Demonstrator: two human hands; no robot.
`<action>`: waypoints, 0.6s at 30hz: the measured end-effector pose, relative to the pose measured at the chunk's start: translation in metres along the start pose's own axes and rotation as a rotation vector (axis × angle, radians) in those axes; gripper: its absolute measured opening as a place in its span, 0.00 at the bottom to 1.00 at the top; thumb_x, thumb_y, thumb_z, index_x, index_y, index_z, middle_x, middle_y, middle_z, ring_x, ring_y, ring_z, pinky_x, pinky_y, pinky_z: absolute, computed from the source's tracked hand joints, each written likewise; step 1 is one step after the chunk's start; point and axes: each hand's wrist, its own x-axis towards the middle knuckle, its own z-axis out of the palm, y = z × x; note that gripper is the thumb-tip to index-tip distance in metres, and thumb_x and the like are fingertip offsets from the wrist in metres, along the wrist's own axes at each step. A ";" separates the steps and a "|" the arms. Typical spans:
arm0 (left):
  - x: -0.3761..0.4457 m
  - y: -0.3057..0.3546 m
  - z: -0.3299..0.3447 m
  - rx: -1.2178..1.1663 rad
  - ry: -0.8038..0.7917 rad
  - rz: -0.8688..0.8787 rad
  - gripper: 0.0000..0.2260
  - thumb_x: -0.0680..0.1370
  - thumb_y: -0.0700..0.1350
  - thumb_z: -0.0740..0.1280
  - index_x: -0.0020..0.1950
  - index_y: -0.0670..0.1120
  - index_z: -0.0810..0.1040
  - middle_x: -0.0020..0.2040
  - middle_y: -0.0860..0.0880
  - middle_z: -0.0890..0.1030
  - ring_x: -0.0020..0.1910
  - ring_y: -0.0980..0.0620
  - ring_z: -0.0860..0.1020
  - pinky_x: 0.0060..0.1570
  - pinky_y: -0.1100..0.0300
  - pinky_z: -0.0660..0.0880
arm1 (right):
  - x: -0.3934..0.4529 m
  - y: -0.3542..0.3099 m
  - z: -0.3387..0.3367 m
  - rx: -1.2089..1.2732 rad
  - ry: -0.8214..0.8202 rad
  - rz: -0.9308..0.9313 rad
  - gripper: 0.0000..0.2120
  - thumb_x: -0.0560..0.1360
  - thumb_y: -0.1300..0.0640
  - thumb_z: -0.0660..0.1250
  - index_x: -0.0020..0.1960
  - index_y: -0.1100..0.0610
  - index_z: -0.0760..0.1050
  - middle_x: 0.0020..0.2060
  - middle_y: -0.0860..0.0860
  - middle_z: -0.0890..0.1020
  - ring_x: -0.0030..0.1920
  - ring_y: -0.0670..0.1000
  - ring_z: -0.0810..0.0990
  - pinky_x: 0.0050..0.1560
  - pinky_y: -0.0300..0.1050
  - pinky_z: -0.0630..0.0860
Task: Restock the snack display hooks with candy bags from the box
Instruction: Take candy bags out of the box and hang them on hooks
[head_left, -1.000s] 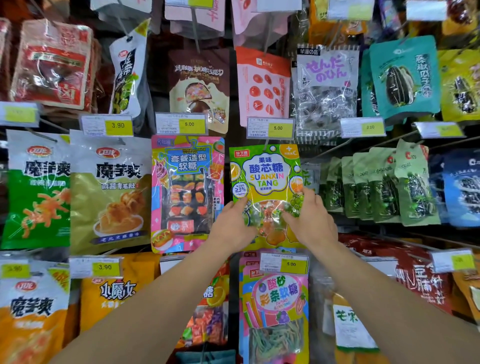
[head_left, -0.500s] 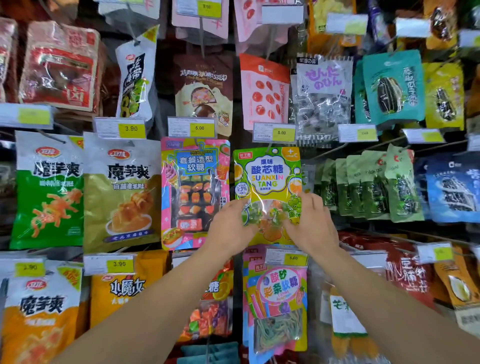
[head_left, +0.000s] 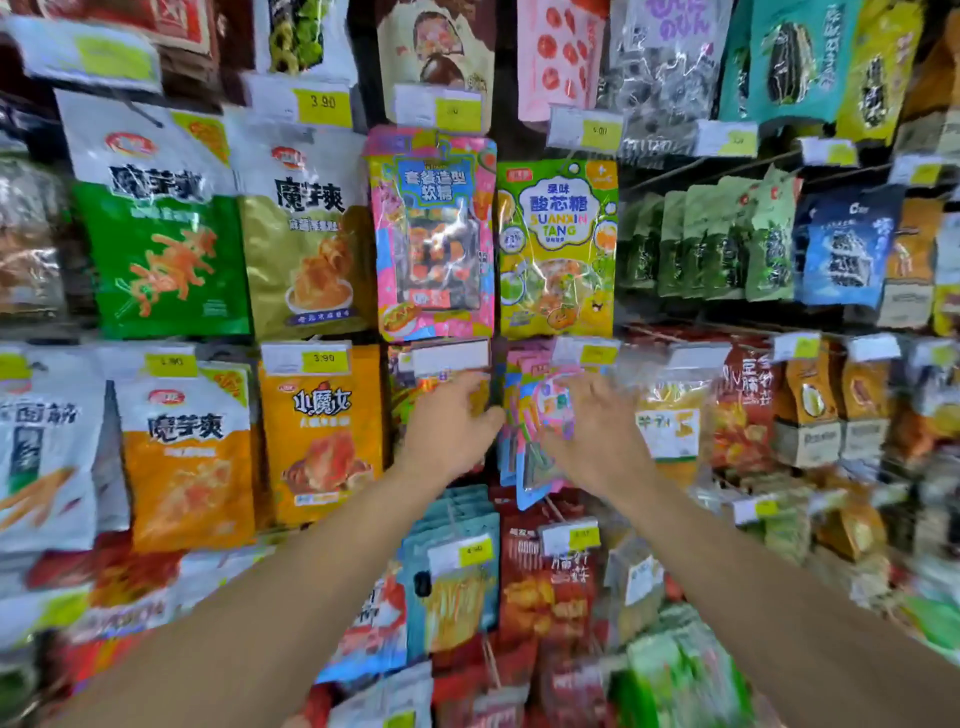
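Observation:
The green and yellow candy bag (head_left: 558, 249) marked SUANXIN TANG hangs on its hook in the middle row, free of both hands. My left hand (head_left: 451, 423) and my right hand (head_left: 592, 431) are below it, in front of the pink and blue candy bags (head_left: 537, 415) on the row beneath. Fingers of both hands look relaxed and hold nothing, though the frame is blurred. The box is out of view.
Hooks full of snack bags cover the whole wall: a pink sushi-candy bag (head_left: 434, 234) left of the green one, green seed packs (head_left: 717, 244) to the right, orange and white bags (head_left: 322, 431) lower left. Price tags (head_left: 584, 127) stick out on hook ends.
Both hands have let go of the green candy bag, which now hangs on the hook, and dropped to the row below. The view has tilted downward.

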 end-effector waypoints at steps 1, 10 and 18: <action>-0.015 -0.008 -0.002 -0.002 -0.002 -0.019 0.20 0.76 0.48 0.69 0.68 0.48 0.76 0.63 0.46 0.81 0.61 0.45 0.79 0.59 0.54 0.74 | -0.016 -0.007 0.003 -0.003 -0.030 -0.005 0.31 0.75 0.49 0.69 0.73 0.59 0.65 0.69 0.56 0.69 0.70 0.60 0.67 0.70 0.51 0.57; -0.206 -0.088 -0.036 0.087 -0.135 -0.293 0.28 0.70 0.57 0.64 0.67 0.47 0.77 0.59 0.42 0.82 0.56 0.44 0.81 0.56 0.55 0.73 | -0.177 -0.060 0.060 0.066 -0.287 -0.082 0.31 0.73 0.47 0.68 0.71 0.60 0.67 0.65 0.57 0.70 0.66 0.61 0.70 0.68 0.54 0.68; -0.390 -0.144 -0.077 0.150 -0.286 -0.599 0.23 0.78 0.50 0.68 0.72 0.47 0.72 0.67 0.45 0.77 0.63 0.44 0.77 0.59 0.54 0.73 | -0.344 -0.126 0.126 0.180 -0.647 -0.116 0.29 0.76 0.47 0.66 0.72 0.57 0.64 0.68 0.53 0.67 0.69 0.58 0.66 0.66 0.51 0.68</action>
